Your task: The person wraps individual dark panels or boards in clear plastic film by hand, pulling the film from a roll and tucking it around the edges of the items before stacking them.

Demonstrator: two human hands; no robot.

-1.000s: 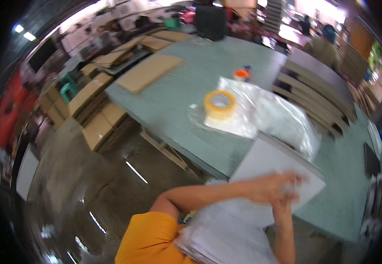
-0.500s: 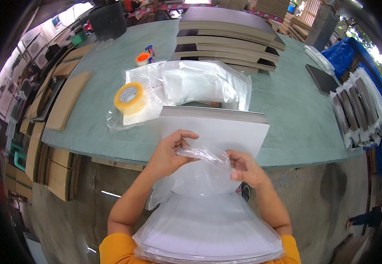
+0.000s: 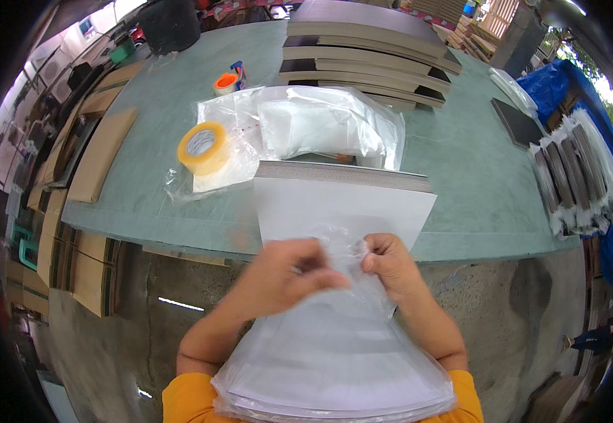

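Note:
A transparent plastic bag (image 3: pixel 342 352) stretches from my body toward the table's near edge, with white flat boards inside its near part. My right hand (image 3: pixel 391 264) is closed, pinching the gathered plastic near the bag's far end. Over the bag's left side is my left hand (image 3: pixel 289 278), smeared by motion, fingers bent; whether they touch the film cannot be made out. Just beyond both hands, a stack of white boards (image 3: pixel 342 204) stands tilted at the table edge, its lower part covered by the plastic.
On the green table (image 3: pixel 462 204) lie a roll of yellowish tape (image 3: pixel 203 148), folded plastic bags (image 3: pixel 320 127) and an orange-cored tape roll (image 3: pixel 225 83). Stacked dark-topped boards (image 3: pixel 363 60) stand behind. Wrapped panels (image 3: pixel 578 173) lie at right, cardboard (image 3: pixel 105 155) at left.
My left hand has let go of the raised plastic edge and moved down and right, blurring. My right hand has closed on the plastic, which now hangs lower and more bunched.

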